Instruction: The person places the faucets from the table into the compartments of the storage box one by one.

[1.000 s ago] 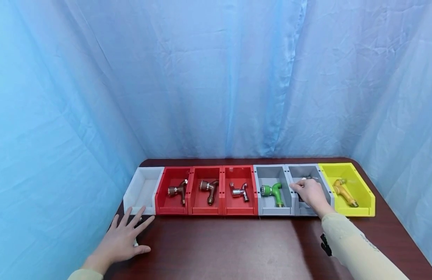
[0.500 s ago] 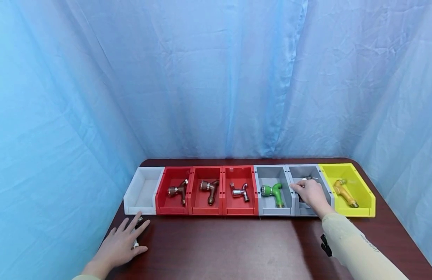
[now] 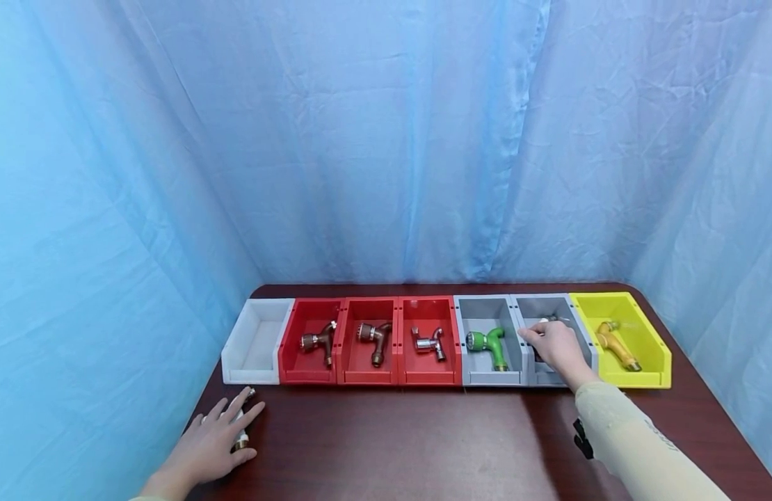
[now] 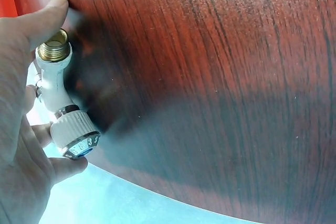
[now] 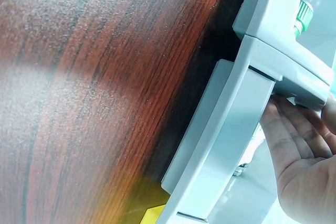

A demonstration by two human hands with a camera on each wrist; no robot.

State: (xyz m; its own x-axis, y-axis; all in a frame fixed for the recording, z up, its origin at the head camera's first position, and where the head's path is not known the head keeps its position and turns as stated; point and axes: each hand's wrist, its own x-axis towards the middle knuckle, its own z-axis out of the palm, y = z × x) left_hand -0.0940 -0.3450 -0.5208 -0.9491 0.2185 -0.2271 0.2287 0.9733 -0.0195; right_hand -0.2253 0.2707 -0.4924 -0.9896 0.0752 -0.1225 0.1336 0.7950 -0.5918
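Note:
A white tap [image 4: 55, 85] with a threaded brass end and a ridged knob lies on the table at the left, partly hidden by my left hand [image 3: 207, 442]. That hand spreads over it from above: in the left wrist view its thumb is by the brass end and other fingers are beside the knob. My right hand [image 3: 553, 346] reaches into the second grey bin [image 3: 551, 303], its fingertips bent at the wall shared with the neighbouring grey bin. A white-and-chrome fitting [image 5: 253, 144] inside that bin is mostly hidden behind the hand.
The bins stand in one row: a white bin [image 3: 261, 330] nearest the left, then red ones with two brown taps [image 3: 325, 341] and a chrome tap [image 3: 431, 344]. A green tap [image 3: 491, 346] lies in the first grey bin, a yellow tap [image 3: 614, 344] in the yellow bin [image 3: 649, 381].
My left hand has come back from the white bin's front edge and lowered over the white tap, its fingers drawing closer together. The right hand has stayed in place.

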